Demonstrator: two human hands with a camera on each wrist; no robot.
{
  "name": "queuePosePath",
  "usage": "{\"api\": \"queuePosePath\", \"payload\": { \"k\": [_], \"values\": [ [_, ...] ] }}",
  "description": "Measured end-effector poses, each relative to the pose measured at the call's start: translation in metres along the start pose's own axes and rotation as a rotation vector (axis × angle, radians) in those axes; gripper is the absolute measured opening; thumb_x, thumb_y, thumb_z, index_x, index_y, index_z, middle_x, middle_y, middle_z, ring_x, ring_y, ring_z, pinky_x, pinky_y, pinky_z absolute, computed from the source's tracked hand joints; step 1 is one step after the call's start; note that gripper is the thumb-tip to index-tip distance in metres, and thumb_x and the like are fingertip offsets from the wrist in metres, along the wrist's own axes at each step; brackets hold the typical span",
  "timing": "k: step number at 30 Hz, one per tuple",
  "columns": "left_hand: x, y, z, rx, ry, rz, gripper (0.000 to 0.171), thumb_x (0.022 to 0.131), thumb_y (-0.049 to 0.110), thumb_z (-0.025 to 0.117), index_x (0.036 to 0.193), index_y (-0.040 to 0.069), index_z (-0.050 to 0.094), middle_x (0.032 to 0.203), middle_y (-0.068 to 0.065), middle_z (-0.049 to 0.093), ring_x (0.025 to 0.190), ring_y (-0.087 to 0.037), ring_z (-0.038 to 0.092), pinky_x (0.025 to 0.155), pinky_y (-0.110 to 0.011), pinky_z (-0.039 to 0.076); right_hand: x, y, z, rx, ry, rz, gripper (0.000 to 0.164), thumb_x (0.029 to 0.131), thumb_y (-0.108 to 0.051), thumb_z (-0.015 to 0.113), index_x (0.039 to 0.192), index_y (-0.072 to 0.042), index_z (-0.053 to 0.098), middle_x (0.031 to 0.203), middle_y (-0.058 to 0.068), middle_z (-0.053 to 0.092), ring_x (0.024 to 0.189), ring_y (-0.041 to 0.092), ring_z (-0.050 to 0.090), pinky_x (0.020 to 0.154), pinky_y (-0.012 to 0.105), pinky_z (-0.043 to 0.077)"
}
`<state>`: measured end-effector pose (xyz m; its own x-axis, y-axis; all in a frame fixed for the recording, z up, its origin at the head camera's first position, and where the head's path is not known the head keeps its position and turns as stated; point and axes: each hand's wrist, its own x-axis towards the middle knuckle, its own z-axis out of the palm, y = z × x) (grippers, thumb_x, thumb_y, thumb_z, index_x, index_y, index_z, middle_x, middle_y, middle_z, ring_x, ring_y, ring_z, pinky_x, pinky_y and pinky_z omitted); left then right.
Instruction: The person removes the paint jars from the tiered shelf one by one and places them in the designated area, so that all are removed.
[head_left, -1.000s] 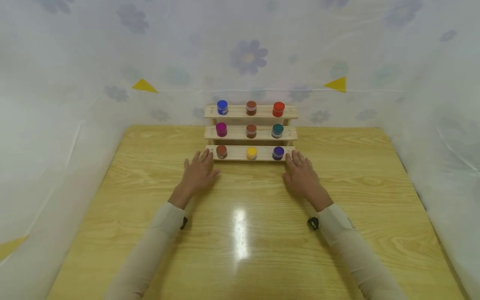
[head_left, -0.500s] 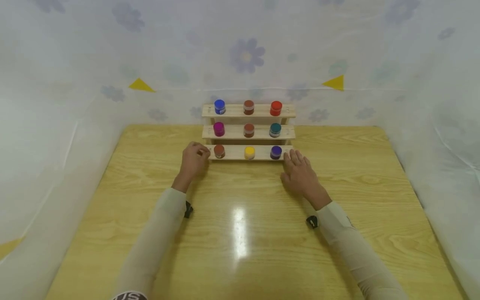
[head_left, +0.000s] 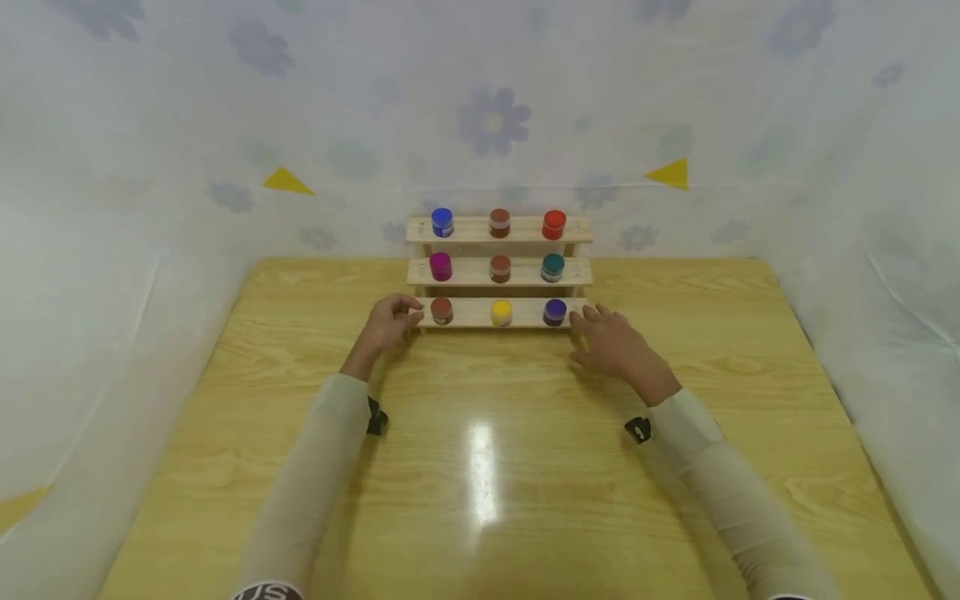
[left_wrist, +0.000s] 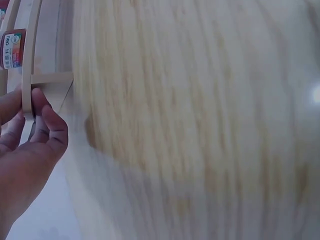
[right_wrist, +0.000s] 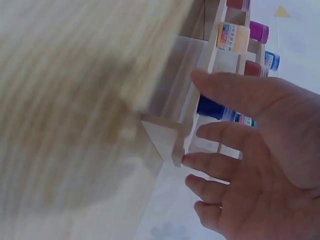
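A three-step wooden rack (head_left: pixel 472 313) stands at the far side of the table, with small paint jars on each step. My left hand (head_left: pixel 392 322) pinches the left end of the lowest plank (left_wrist: pixel 27 95), thumb on one face and curled fingers on the other. Close by on that plank is a brown jar (head_left: pixel 442 311). At the other end, my right hand (head_left: pixel 613 342) has its fingers spread and lightly bent, fingertips right at the plank's end. The dark blue jar (head_left: pixel 555 312) is nearest to it, partly hidden by the thumb in the right wrist view. A yellow jar (head_left: pixel 502 313) sits between.
Magenta (head_left: pixel 441 267), brown (head_left: pixel 500 269) and teal jars (head_left: pixel 552 267) occupy the middle step. Up on the top step are blue (head_left: pixel 442 222), brown (head_left: pixel 499 223) and red jars (head_left: pixel 554 225). Flowered white sheeting (head_left: pixel 495 167) encloses the wooden table (head_left: pixel 480 400) behind and at both sides.
My left hand has gone from lying flat-fingered beside the rack to pinching its lowest plank's end. The right hand has lifted and turned slightly, its fingers bending. The jars keep their places.
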<state>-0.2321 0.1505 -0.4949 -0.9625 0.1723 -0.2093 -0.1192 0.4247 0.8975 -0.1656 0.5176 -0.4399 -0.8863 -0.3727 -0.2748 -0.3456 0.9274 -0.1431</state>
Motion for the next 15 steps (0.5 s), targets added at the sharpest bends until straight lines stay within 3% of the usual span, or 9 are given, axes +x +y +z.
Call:
{"api": "queuePosePath", "payload": {
  "k": [7, 12, 15],
  "values": [
    [0.001, -0.006, 0.003, -0.062, 0.014, -0.003, 0.025, 0.095, 0.016, 0.059, 0.115, 0.002, 0.061, 0.096, -0.009, 0.058, 0.086, -0.026, 0.061, 0.075, -0.034, 0.050, -0.003, 0.014, -0.022, 0.173, -0.056, 0.009, 0.072, 0.091, -0.034, 0.063, 0.146, 0.001, 0.032, 0.148, 0.030, 0.030, 0.137, 0.050, 0.023, 0.109, 0.061, 0.024],
    [0.002, -0.011, 0.002, -0.086, 0.039, -0.011, 0.024, 0.094, 0.018, 0.061, 0.113, 0.005, 0.064, 0.086, -0.002, 0.055, 0.081, -0.023, 0.060, 0.071, -0.031, 0.049, 0.003, 0.023, -0.037, 0.233, 0.033, 0.023, 0.072, 0.090, -0.038, 0.064, 0.144, 0.001, 0.036, 0.144, 0.031, 0.036, 0.133, 0.048, 0.031, 0.107, 0.060, 0.028],
    [0.002, -0.012, 0.002, -0.105, 0.040, -0.009, 0.023, 0.093, 0.018, 0.061, 0.113, 0.005, 0.064, 0.084, -0.002, 0.054, 0.079, -0.023, 0.059, 0.070, -0.032, 0.049, 0.009, 0.028, -0.046, 0.262, 0.127, 0.061, 0.069, 0.090, -0.039, 0.064, 0.141, 0.002, 0.041, 0.140, 0.030, 0.042, 0.128, 0.047, 0.039, 0.104, 0.059, 0.033]
  ]
}}
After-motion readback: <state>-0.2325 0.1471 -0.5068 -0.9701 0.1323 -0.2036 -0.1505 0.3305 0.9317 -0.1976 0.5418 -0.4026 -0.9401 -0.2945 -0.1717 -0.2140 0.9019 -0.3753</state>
